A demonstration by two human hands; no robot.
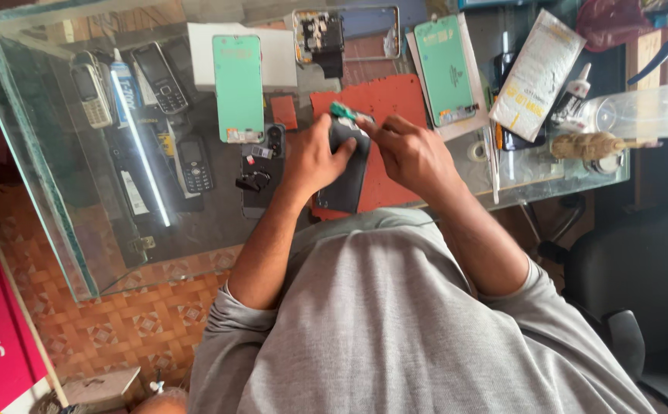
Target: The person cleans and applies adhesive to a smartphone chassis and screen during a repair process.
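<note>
A phone repair shop, by the look of it. The glass display-case worktop (pixel 58 199) holds old keypad handsets (pixel 92 92) under its top, while green-backed replacement screens (pixel 238 84), a stripped phone frame (pixel 347 32) and small white glue tubes (pixel 573 93) lie about a red rubber work mat (pixel 395 100).

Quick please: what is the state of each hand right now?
Left hand: closed, gripping the dark phone over the red mat.
Right hand: closed, fingertips pinching a small green part at the phone's top.
</note>
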